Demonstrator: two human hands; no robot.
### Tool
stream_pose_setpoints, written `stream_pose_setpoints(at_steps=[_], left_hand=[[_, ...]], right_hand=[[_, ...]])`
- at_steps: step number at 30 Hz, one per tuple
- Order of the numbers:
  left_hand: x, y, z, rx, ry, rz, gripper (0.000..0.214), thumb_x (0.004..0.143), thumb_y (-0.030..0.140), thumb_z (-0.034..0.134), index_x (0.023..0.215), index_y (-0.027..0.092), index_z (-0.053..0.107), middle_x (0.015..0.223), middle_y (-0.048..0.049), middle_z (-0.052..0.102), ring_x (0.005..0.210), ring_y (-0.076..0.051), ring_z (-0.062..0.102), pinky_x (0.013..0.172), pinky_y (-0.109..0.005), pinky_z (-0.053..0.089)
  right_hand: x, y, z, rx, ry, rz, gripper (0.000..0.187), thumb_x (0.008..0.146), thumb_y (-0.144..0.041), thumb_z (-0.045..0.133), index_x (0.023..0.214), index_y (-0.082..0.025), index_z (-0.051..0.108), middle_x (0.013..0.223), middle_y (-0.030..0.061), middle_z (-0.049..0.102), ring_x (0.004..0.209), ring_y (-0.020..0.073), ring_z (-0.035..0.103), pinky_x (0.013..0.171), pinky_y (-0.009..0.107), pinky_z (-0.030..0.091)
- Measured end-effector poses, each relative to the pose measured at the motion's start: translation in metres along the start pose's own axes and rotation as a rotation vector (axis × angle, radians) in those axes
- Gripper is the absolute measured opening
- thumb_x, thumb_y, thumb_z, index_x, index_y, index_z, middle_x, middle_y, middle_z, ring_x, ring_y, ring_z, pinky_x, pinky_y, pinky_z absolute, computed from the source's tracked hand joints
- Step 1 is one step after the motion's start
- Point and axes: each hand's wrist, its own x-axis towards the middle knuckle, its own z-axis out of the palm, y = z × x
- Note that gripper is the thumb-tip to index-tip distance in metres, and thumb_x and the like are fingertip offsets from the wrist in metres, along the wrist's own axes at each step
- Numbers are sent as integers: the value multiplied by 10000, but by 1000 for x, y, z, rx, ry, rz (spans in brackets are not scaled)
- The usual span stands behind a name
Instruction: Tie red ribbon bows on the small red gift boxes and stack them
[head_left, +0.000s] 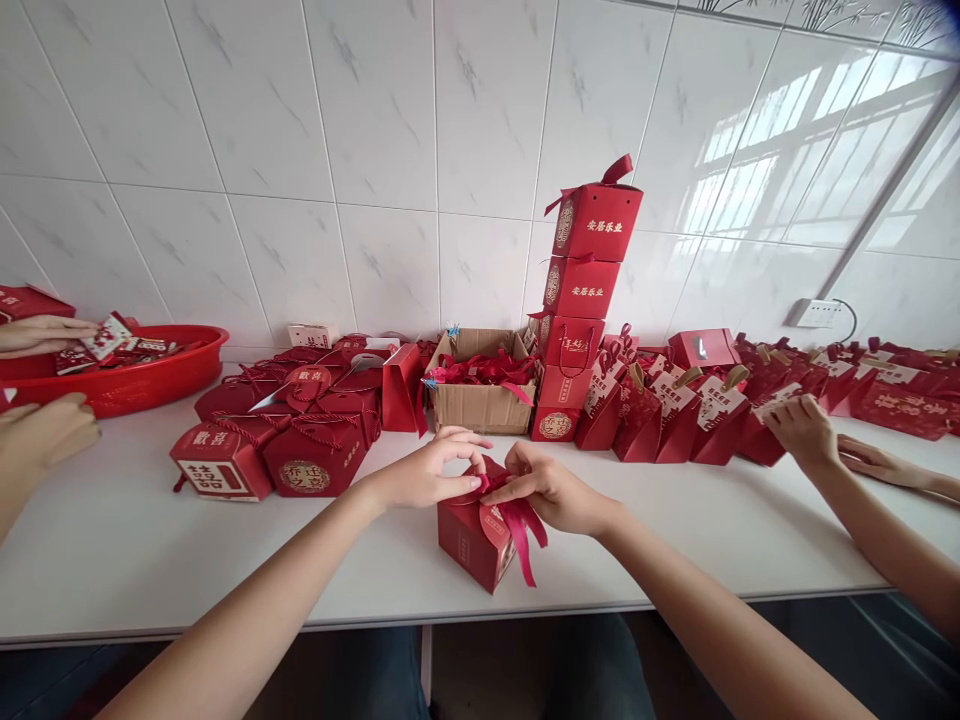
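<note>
A small red gift box point(472, 540) stands upright on the white table in front of me, its top flaps folded together. On its top a dark pink ribbon point(529, 540) is looped, with tails hanging down the right side. My left hand point(431, 468) pinches a piece of the ribbon between thumb and forefinger. From the other side my right hand point(559, 490) grips the ribbon close to the box top, its fingers bent inward. The exact crossing of the ribbon is partly hidden by my fingers.
Behind stands a cardboard box point(484, 408) of ribbons, beside a tall stack of red boxes point(574, 345). Red boxes point(319, 455) sit left, bag-shaped ones point(716, 425) right. At far left, a person's hands point(45, 335) work by a red basin point(161, 372); another person's hand point(801, 430) is right.
</note>
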Motion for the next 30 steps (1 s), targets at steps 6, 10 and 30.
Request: stream_pose_setpoints(at_steps=[6,10,30], left_hand=[[-2,0,6,-76,10,-97,224,830,457,535,787,238,528,1322,-44,505,1288,-243,361,1078,-430,293],[-1,1,13,-160,65,-110,168,817,400,556,796,239,509,1233,-37,575,1212,-238,443,1017,-396,362],[10,15,45,-343,406,-126,311,823,388,550,618,191,424,759,-4,625,773,-171,577,725,-280,428]], right_hand=[[-1,0,0,6,19,-4,389,912,-89,399,1070,-254,714,845,48,429,810,146,493,746,323,512],[-3,1,-1,5,37,-12,389,916,-98,393,1077,-254,711,846,47,429,802,143,488,726,312,510],[6,-10,1,291,311,332,179,851,-313,558,957,-170,580,733,6,578,664,116,538,586,238,443]])
